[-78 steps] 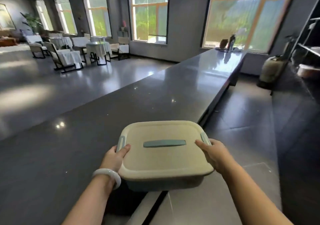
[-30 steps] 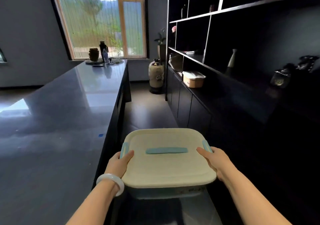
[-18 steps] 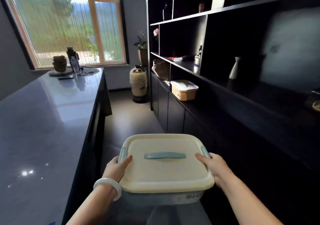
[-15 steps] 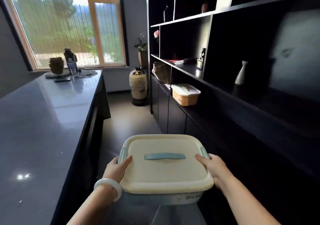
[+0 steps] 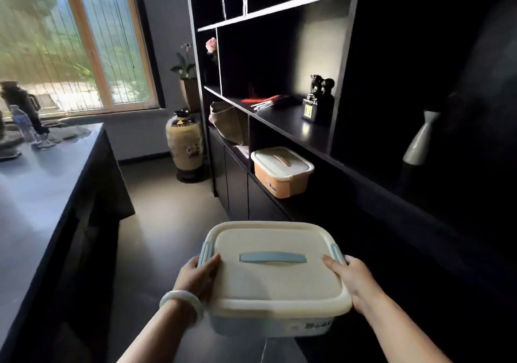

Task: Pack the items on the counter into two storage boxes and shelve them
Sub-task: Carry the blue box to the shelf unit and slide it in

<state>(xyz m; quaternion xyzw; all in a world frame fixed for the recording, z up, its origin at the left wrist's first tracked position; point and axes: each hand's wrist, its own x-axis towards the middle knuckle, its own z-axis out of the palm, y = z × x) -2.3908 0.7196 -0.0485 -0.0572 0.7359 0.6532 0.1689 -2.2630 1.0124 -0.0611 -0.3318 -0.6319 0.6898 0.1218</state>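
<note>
I carry a blue storage box [image 5: 274, 281] with a cream lid and a blue handle in front of my waist, above the floor of the aisle. My left hand [image 5: 200, 277] grips its left edge by the latch, thumb on the lid. My right hand [image 5: 352, 278] grips the right edge the same way. An orange storage box [image 5: 281, 171] with a cream lid stands closed on the low shelf of the dark shelving unit [image 5: 316, 141] ahead on my right.
The dark counter [image 5: 36, 189] runs along my left, with a bottle and jars at its far end. A large patterned vase [image 5: 184, 144] stands on the floor ahead. The shelves hold a bag [image 5: 226, 122], a figurine [image 5: 319, 99] and a white bottle vase [image 5: 421, 138].
I lifted the blue box off the counter, turned right and walked down the aisle. The orange box on the shelf is now much nearer. My grip is unchanged.
</note>
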